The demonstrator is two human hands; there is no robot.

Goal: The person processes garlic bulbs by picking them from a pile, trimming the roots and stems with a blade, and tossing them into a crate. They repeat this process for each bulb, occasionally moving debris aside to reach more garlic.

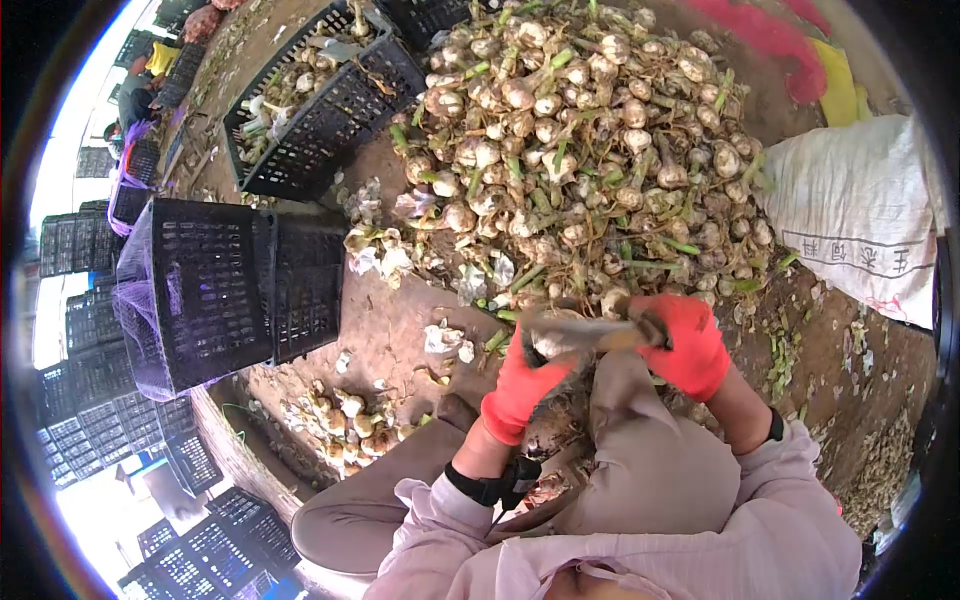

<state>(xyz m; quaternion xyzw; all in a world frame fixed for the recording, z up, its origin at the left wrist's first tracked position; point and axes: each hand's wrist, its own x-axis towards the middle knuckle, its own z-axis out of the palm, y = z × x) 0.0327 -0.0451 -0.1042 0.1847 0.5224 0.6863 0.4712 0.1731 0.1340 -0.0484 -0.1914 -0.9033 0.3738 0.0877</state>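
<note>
My left hand [522, 393], in a red glove, is closed around a garlic bulb [548, 346], mostly hidden by the fingers and the tool in front. My right hand [694, 348], gloved the same way, grips a knife [598, 334] smeared by motion. Its greyish blade crosses over the bulb toward my left hand. Both hands meet above my bent knees, right at the near edge of a large heap of garlic [590, 150] with cut green and dry stems.
Black crates [205, 290] stand at the left, one wrapped in purple netting. Another crate [325, 115] holds garlic at upper left. A small garlic pile [350, 425] lies by my leg. A white woven sack [850, 210] sits right. Peels litter the floor; people are far left.
</note>
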